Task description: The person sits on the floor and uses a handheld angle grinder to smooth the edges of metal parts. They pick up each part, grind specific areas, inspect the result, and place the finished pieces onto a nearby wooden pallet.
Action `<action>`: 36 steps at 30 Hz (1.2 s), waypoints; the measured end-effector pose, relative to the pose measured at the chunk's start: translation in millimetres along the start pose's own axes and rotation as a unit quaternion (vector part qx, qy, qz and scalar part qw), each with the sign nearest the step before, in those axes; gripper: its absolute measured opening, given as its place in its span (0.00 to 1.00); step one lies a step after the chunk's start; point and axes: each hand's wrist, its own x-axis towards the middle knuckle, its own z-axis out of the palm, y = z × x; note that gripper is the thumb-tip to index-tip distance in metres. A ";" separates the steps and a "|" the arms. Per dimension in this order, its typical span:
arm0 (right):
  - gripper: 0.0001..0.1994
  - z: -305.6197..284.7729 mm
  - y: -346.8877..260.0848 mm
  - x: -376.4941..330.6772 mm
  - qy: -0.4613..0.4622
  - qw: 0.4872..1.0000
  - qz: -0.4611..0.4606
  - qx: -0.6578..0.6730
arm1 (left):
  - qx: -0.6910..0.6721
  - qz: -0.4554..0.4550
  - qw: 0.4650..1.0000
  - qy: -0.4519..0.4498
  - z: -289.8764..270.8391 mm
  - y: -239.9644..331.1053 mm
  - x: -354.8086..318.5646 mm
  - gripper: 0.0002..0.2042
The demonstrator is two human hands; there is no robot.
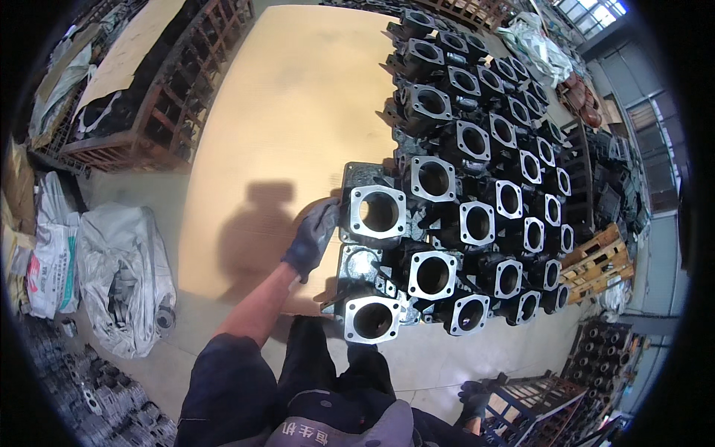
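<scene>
My left hand (313, 237), in a dark grey and blue glove, reaches forward with its fingers stretched out. Its fingertips touch the left side of a black metal casting (366, 170), which has a bright square flange (378, 212) around a round bore. A similar casting (372, 319) stands just nearer to me. Several more of these flanged castings (477, 223) fill the right side of the cardboard sheet (261, 112) in close rows. Low on the right, my gloved right hand (474, 400) is away from the castings, fingers apart, with nothing seen in it.
A rusty metal crate (160, 123) stands at far left, and a white plastic sack (123, 276) sits nearer on the floor. Metal parts are piled at lower left (89, 395). Another rusty crate (532, 406) is beside my right hand. Wooden pallets (599, 261) lie beyond the castings.
</scene>
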 end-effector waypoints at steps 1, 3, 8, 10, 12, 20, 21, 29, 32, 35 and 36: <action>0.05 4.8 -0.3 -7.0 -0.022 1.000 0.000 -0.009 | -0.044 -0.024 0.999 -0.013 -4.1 -7.8 5.7 0.17; 0.07 7.7 -5.3 -16.0 -0.022 0.999 -0.006 -0.033 | -0.079 -0.030 0.995 -0.045 -6.6 -19.1 9.4 0.17; 0.13 4.0 15.5 -17.0 -0.040 0.978 -0.099 -0.180 | 0.159 0.095 0.977 -0.103 3.7 20.2 19.0 0.13; 0.14 16.1 -8.0 -22.8 -0.035 0.990 -0.037 -0.128 | 0.350 0.213 0.908 -0.089 -39.6 -41.5 17.3 0.18; 0.15 6.9 -12.3 -29.1 -0.044 0.987 -0.026 -0.153 | 0.047 0.065 0.995 -0.062 -35.5 -31.0 4.7 0.19; 0.14 -49.4 157.5 -43.6 -0.052 0.986 0.155 -0.045 | 0.267 0.294 0.913 0.091 111.1 210.5 -56.1 0.23; 0.14 -54.4 196.6 -32.5 -0.074 0.985 0.145 -0.048 | 0.277 0.321 0.903 0.070 150.3 232.3 -77.3 0.24; 0.12 -161.0 273.9 43.8 0.008 0.974 0.174 0.144 | 0.347 0.467 0.769 -0.264 447.1 207.4 -204.7 0.21; 0.10 -231.5 274.5 92.3 0.076 0.968 0.131 0.202 | 0.314 0.414 0.777 -0.356 537.1 195.2 -239.6 0.20; 0.11 -273.7 276.3 145.0 0.129 0.948 0.127 0.260 | 0.283 0.410 0.783 -0.372 600.6 177.3 -259.6 0.17; 0.12 -285.9 283.5 163.0 0.147 0.944 0.115 0.273 | 0.278 0.399 0.787 -0.378 625.9 175.4 -262.9 0.16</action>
